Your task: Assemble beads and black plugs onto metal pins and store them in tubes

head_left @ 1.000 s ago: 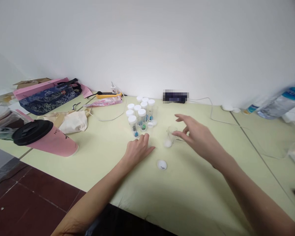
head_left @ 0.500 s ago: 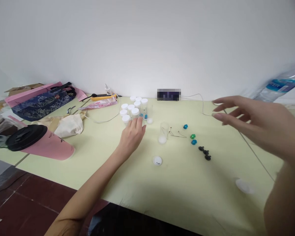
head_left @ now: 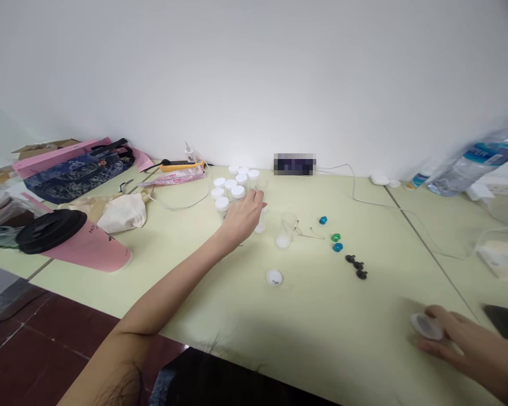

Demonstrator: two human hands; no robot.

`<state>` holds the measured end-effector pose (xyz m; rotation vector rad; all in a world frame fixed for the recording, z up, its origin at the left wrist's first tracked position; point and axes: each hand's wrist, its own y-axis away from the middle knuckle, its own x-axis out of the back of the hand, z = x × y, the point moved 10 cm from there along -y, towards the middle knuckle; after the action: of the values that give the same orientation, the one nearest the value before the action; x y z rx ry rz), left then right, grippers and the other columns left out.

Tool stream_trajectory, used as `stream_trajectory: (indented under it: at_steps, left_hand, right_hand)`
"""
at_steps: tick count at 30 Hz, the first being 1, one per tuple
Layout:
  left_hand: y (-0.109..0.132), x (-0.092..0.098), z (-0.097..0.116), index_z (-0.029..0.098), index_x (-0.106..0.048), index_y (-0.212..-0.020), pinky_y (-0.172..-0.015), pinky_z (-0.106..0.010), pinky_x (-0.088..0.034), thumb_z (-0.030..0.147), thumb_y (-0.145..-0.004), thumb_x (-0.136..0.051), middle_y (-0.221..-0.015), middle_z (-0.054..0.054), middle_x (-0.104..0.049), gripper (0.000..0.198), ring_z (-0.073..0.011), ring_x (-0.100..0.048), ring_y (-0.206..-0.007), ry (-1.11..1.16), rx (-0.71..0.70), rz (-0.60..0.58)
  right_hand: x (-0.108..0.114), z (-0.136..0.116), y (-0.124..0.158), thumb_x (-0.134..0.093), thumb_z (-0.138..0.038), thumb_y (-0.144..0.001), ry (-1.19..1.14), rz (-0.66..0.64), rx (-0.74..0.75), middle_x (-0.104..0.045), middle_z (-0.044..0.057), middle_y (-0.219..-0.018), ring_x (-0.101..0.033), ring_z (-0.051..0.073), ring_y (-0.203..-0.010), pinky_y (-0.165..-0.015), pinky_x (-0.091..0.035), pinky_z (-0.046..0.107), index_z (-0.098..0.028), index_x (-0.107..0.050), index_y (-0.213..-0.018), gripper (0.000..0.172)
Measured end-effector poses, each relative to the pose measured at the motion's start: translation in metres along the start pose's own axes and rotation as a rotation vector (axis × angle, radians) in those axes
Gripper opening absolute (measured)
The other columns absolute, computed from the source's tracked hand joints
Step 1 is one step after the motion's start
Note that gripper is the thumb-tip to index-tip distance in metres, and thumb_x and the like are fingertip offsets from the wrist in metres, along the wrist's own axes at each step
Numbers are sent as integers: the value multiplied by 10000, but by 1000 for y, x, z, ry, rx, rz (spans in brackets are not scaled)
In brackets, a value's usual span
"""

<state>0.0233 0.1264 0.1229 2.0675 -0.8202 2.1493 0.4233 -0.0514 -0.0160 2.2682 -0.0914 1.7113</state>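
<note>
My left hand (head_left: 246, 217) is closed around a clear tube-shaped vial (head_left: 260, 227), whose white base shows below the fingers. White-capped vials (head_left: 222, 203) stand clustered just to the left of it. At the lower right, my right hand (head_left: 459, 338) pinches a round white lid (head_left: 426, 326) between thumb and forefinger. Between the hands, another clear vial (head_left: 283, 239) stands beside some thin bent wires (head_left: 310, 235). A small white cap (head_left: 274, 277) with tiny dark bits in it lies nearer me. Blue and green pieces (head_left: 336, 237) and black pieces (head_left: 358, 265) lie to the right.
A pink cup (head_left: 97, 245) with a black lid lies tipped at the left, near a cloth pouch (head_left: 122, 214) and a patterned bag (head_left: 80, 177). Along the wall stand a pixelated dark display (head_left: 295, 164) and a water bottle (head_left: 469, 166). A white cable (head_left: 389, 204) crosses the right side.
My right hand has come down from the upper right and closed on the white lid. My left hand has moved slightly right, bringing the clear vial away from the cluster toward me.
</note>
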Motion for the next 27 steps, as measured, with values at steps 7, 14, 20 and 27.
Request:
stream_trajectory:
  at_steps: [7, 14, 20, 27]
  left_hand:
    - [2, -7, 2, 130, -495, -1088, -557, -257, -418, 279, -998, -319, -1104, -130, -565, 247, -191, -655, -799, 6, 13, 14]
    - [3, 1, 6, 105, -538, -1098, -586, -274, -453, 325, -983, -354, -1178, -163, -559, 309, -213, -664, -847, 18, -13, 63]
    - [24, 28, 1, 111, -534, -1151, -549, -257, -406, 312, -1002, -242, -1112, -150, -616, 384, -194, -647, -853, 24, -116, 226]
    - [84, 14, -36, 168, -575, -733, -446, -259, -240, 284, -973, -341, -630, -36, -593, 355, -136, -556, -561, 4, -151, 195]
  right_hand:
    - [-17, -135, 36, -443, -339, -834, -41, -141, 374, -672, 116, -931, -672, 349, -779, -673, -493, 480, -300, -552, -869, 121]
    - [-7, -271, -2, -457, -289, -900, -37, -66, 647, -644, 79, -914, -649, 248, -761, -662, -489, 345, -221, -588, -983, 169]
    - [-21, -318, -37, -454, -343, -931, -51, -40, 770, -592, 84, -1034, -617, 247, -891, -752, -481, 359, -217, -546, -1120, 245]
    - [-30, -338, -46, -428, -351, -941, -6, -63, 825, -544, 74, -1163, -614, 208, -891, -732, -487, 324, -235, -518, -1120, 231]
